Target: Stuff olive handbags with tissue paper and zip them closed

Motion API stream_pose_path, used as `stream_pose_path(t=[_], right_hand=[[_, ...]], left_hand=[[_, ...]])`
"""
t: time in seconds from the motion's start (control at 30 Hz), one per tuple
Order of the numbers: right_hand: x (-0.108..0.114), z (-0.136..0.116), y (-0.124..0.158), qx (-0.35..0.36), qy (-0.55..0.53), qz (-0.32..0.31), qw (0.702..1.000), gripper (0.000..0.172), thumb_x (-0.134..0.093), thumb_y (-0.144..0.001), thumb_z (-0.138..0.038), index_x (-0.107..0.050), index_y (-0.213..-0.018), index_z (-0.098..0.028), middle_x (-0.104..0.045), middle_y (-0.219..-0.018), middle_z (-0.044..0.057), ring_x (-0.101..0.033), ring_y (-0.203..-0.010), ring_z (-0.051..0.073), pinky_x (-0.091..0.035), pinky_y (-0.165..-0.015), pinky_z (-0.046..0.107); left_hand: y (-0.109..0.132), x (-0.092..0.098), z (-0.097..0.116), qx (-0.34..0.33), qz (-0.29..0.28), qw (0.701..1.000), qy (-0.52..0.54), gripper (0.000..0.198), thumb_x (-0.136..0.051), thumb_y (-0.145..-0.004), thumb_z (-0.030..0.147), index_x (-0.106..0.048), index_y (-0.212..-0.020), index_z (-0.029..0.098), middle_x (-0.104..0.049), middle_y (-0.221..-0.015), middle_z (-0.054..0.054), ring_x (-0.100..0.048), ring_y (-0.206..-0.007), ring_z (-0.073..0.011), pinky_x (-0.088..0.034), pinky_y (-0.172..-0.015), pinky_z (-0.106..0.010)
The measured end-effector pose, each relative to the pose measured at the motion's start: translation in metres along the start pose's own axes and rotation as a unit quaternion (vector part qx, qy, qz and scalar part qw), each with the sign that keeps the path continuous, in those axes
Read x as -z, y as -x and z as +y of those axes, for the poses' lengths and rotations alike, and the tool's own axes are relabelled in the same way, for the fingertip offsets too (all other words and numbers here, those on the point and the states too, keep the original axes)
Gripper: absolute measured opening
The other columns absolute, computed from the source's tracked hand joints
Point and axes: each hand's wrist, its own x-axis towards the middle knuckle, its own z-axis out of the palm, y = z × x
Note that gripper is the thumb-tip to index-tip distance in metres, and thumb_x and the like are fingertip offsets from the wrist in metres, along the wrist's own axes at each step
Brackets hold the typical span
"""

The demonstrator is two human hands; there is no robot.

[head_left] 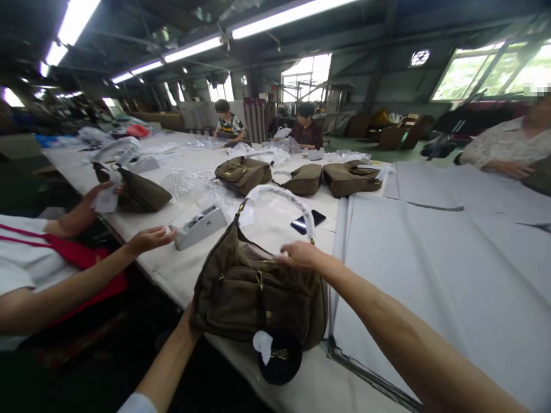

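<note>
A brown canvas handbag (249, 292) stands on the near edge of the long table (430, 275), its handle wrapped in clear plastic. My left hand (189, 321) is pressed against the bag's lower left side, fingers hidden behind it. My right hand (299, 255) rests on the bag's top edge near the zip, fingers curled over it. A dark round tag with a white sticker (278, 355) hangs at the bag's front.
A co-worker on the left reaches a hand (150, 238) toward a grey tape dispenser (200, 226) and holds another bag (142, 192). More brown bags (243, 172) and a phone (307, 221) lie further back. Grey sheets (451, 269) cover the right. Other people sit far off.
</note>
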Motion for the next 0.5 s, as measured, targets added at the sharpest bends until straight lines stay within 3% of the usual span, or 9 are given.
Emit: stream_pose_path(t=[0.1, 0.2, 0.23, 0.3, 0.37, 0.4, 0.43, 0.5], right_hand=[[-0.043, 0.032, 0.029, 0.024, 0.048, -0.061, 0.997, 0.015, -0.065, -0.078, -0.033, -0.067, -0.081, -0.018, -0.067, -0.081, 0.007, -0.061, -0.078, 0.021, -0.043, -0.068, 0.028], [-0.062, 0.036, 0.046, 0.044, 0.072, -0.064, 0.994, 0.012, -0.058, -0.083, -0.026, -0.065, -0.087, -0.017, -0.065, -0.089, 0.008, -0.060, -0.083, 0.020, -0.041, -0.070, 0.027], [-0.065, 0.034, 0.049, 0.045, 0.076, -0.061, 0.994, 0.013, -0.056, -0.085, -0.026, -0.064, -0.089, -0.017, -0.064, -0.090, 0.008, -0.059, -0.084, 0.020, -0.040, -0.070, 0.028], [-0.069, 0.028, 0.055, 0.042, 0.079, -0.054, 0.994, 0.014, -0.052, -0.088, -0.027, -0.062, -0.090, -0.017, -0.063, -0.090, 0.007, -0.058, -0.083, 0.019, -0.039, -0.067, 0.028], [-0.071, 0.021, 0.060, 0.053, 0.092, -0.041, 0.994, 0.013, -0.050, -0.090, -0.026, -0.061, -0.090, -0.018, -0.062, -0.089, 0.005, -0.056, -0.081, 0.019, -0.037, -0.065, 0.028], [-0.071, 0.016, 0.063, 0.069, 0.103, -0.028, 0.992, 0.012, -0.050, -0.090, -0.024, -0.060, -0.090, -0.019, -0.061, -0.089, 0.005, -0.055, -0.080, 0.019, -0.037, -0.065, 0.029], [-0.071, 0.010, 0.066, 0.094, 0.118, -0.012, 0.988, 0.010, -0.050, -0.090, -0.023, -0.059, -0.090, -0.019, -0.060, -0.088, 0.004, -0.054, -0.079, 0.019, -0.037, -0.065, 0.030], [-0.069, -0.001, 0.071, 0.158, 0.148, 0.026, 0.976, 0.006, -0.052, -0.089, -0.020, -0.057, -0.090, -0.018, -0.059, -0.086, 0.003, -0.051, -0.077, 0.019, -0.036, -0.064, 0.031]], left_hand=[[-0.017, 0.003, 0.005, 0.016, 0.050, 0.996, -0.068, 0.031, -0.059, -0.070, 0.037, -0.063, -0.087, 0.011, -0.070, -0.084, -0.014, -0.066, -0.088, -0.0294, -0.053, -0.079, -0.045], [-0.017, -0.008, 0.029, -0.043, 0.132, 0.980, -0.144, 0.043, -0.061, -0.071, 0.038, -0.056, -0.106, 0.013, -0.061, -0.111, -0.015, -0.053, -0.113, -0.0308, -0.044, -0.096, -0.047], [-0.010, -0.016, 0.037, -0.074, 0.130, 0.974, -0.171, 0.047, -0.062, -0.071, 0.040, -0.054, -0.110, 0.016, -0.057, -0.119, -0.013, -0.049, -0.118, -0.0297, -0.040, -0.100, -0.046], [0.012, -0.033, 0.044, -0.127, 0.036, 0.961, -0.242, 0.054, -0.067, -0.067, 0.045, -0.056, -0.115, 0.023, -0.055, -0.123, -0.009, -0.050, -0.115, -0.0287, -0.040, -0.100, -0.044], [0.039, -0.050, 0.037, -0.174, -0.192, 0.879, -0.399, 0.077, -0.073, -0.062, 0.047, -0.044, -0.131, 0.029, -0.045, -0.135, -0.010, -0.048, -0.117, -0.0327, -0.040, -0.099, -0.050], [0.051, -0.056, 0.029, -0.181, -0.248, 0.834, -0.459, 0.089, -0.078, -0.056, 0.045, -0.040, -0.135, 0.031, -0.038, -0.141, -0.011, -0.042, -0.123, -0.0370, -0.036, -0.102, -0.054], [0.061, -0.060, 0.019, -0.185, -0.267, 0.806, -0.495, 0.086, -0.077, -0.059, 0.040, -0.039, -0.136, 0.031, -0.035, -0.144, -0.013, -0.038, -0.126, -0.0389, -0.034, -0.102, -0.056], [0.072, -0.062, 0.001, -0.201, -0.262, 0.802, -0.498, 0.057, -0.064, -0.071, 0.025, -0.051, -0.126, 0.026, -0.041, -0.138, -0.014, -0.041, -0.124, -0.0341, -0.036, -0.103, -0.050]])
